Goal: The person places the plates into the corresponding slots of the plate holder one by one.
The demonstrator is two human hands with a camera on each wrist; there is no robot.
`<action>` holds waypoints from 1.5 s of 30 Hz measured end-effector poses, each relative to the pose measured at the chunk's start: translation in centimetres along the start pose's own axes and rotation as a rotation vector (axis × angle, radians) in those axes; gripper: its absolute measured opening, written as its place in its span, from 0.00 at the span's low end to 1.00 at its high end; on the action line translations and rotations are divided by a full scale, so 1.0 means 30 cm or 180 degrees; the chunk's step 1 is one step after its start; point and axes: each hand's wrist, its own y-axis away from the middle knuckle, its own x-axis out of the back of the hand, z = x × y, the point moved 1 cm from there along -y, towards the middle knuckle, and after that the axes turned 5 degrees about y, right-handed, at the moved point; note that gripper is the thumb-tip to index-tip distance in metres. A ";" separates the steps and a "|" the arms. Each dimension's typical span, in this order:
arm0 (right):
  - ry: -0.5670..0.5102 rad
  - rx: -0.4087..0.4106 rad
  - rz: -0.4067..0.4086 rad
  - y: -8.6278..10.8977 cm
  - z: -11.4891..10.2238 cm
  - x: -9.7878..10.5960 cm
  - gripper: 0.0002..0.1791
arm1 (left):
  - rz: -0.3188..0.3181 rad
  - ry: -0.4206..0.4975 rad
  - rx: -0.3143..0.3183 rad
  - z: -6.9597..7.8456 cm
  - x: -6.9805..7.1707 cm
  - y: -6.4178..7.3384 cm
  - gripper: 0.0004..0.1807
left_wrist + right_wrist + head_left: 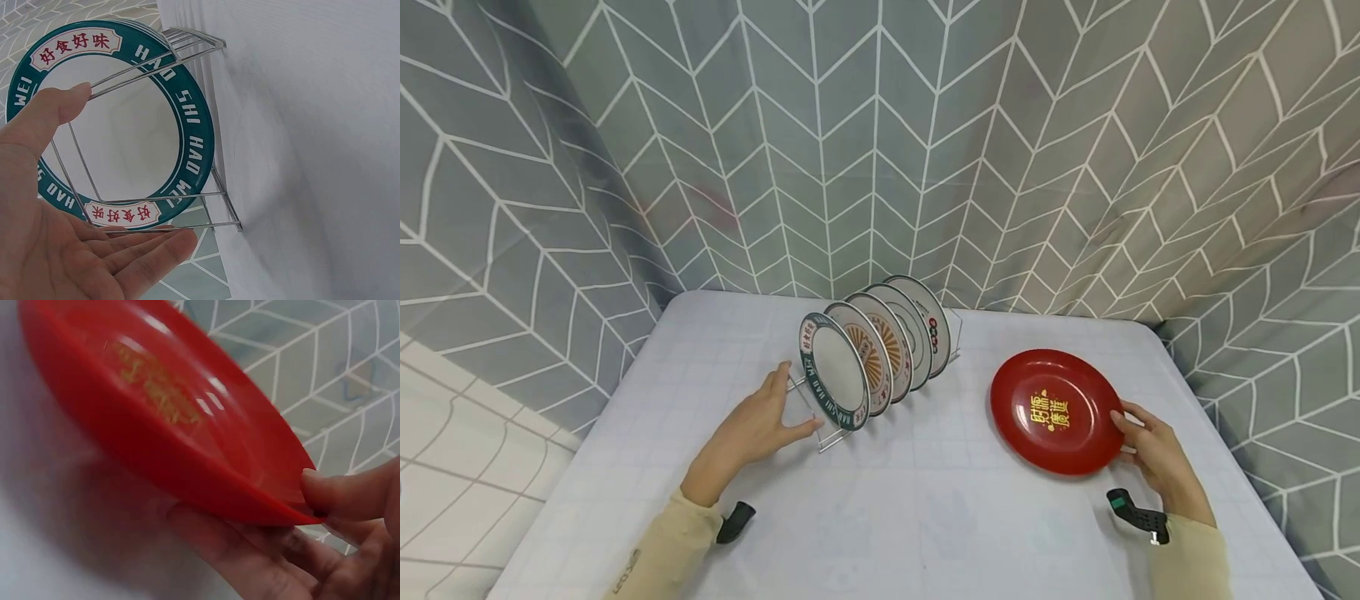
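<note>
In the head view, my left hand [758, 423] is at the near left end of a wire plate rack [832, 440], thumb and fingers spread across it. The left wrist view shows the thumb against the upper wire and the fingers along the lower one. Right behind those wires stands a white plate with a green lettered rim [187, 106]. Over on the right, my right hand [1159, 458] pinches the edge of a red plate [1011, 400] with gold characters. Its thumb [344, 495] lies on top of the rim, and its fingers are underneath.
Several more white plates [942, 354] stand on edge in a row along the rack, one behind another. A white cloth covers the table [925, 517]. Patterned grey curtains [880, 150] hang behind and beside it.
</note>
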 end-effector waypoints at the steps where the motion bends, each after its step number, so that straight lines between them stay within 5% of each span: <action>1: -0.0108 0.0043 -0.0008 0.004 -0.007 0.003 0.40 | 0.0000 0.0000 -0.0002 0.000 0.000 0.000 0.59; 15: -0.0345 0.0338 0.0462 0.037 -0.114 0.003 0.37 | -0.0011 0.0003 0.0032 -0.003 0.010 -0.002 0.59; 23: -0.0691 0.0762 0.0663 0.054 -0.236 -0.004 0.32 | 0.0003 -0.0019 0.0033 -0.003 0.014 -0.006 0.59; 33: -0.0175 0.1111 0.0846 0.035 -0.435 -0.067 0.31 | -0.0085 0.0070 0.0041 -0.005 0.011 -0.009 0.60; 45: 0.0781 0.1703 0.0793 -0.022 -0.688 -0.244 0.26 | -0.0125 0.0093 0.0069 -0.001 0.007 -0.001 0.60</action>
